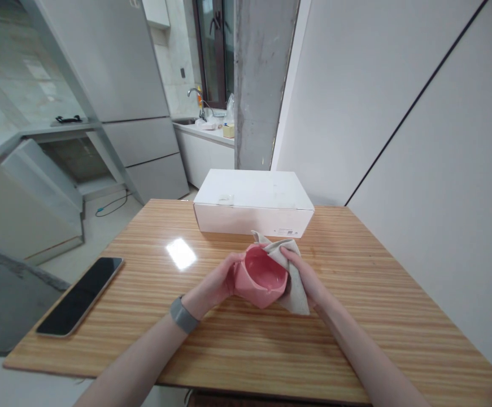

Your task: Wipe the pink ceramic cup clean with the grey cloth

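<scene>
A pink cup [259, 278] is held just above the wooden table [229, 339], tipped so its opening faces me. My left hand [217, 282] wraps round the cup's left side. My right hand [303, 273] presses a beige cloth [293, 288] against the cup's right rim and side. The cloth hangs down past the cup towards the tabletop. A grey band [183, 314] sits on my left wrist.
A shut white box [252, 200] lies on the table just beyond the cup. A dark phone [80, 295] lies face up near the table's left edge. White walls stand close on the right. A concrete pillar and kitchen units are behind.
</scene>
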A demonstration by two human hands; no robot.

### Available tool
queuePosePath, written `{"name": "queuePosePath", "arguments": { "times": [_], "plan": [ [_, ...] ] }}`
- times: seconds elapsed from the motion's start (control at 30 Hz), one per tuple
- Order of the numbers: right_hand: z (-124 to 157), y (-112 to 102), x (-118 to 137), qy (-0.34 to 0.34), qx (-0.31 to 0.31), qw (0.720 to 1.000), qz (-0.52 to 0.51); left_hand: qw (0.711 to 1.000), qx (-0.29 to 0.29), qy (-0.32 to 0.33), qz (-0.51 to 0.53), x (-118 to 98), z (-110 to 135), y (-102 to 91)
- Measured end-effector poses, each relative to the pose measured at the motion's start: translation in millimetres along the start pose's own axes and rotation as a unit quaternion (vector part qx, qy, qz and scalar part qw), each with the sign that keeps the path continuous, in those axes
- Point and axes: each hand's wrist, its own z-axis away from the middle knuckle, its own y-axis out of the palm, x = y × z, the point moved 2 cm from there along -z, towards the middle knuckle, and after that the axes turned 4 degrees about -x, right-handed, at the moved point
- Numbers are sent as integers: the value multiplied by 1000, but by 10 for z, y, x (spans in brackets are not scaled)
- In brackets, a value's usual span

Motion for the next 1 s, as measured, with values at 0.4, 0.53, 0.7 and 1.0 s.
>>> {"name": "queuePosePath", "arguments": {
  "times": [0.4, 0.53, 0.7, 1.0],
  "plan": [
    [-81, 14, -211, -212, -208, 954, 44, 997, -39, 62, 30, 117, -30, 38],
    [-66, -22, -115, -175, -181, 968, 18, 999, 11, 32, 7, 69, 37, 89],
    [-45, -86, 57, -75, -88, 993, 11, 997, 10, -14, -77, 25, 118, 74],
    [-59, -80, 39, -55, -61, 997, 13, 998, 19, -49, -27, 57, 75, 47]
  ]
}}
